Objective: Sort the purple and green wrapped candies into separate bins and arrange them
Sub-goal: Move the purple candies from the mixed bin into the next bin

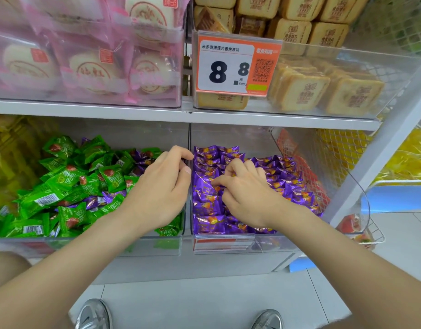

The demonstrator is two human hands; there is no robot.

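Left hand (162,186): curled over the wall (189,138) between bins, likely bracing; grasp unclear.
Right hand (247,195): pinching purple candies (209,207), squaring rows in right bin (276,243).
Left bin (86,241): green candies (62,181), purple strays (95,201).

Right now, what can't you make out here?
Head view:
- Whether the left hand holds anything: its curled fingers hide it.
- Under the right hand: purple candies, covered by it.
- The lower tag: blurred, unreadable.
- The shoes: cut off by bottom edge.
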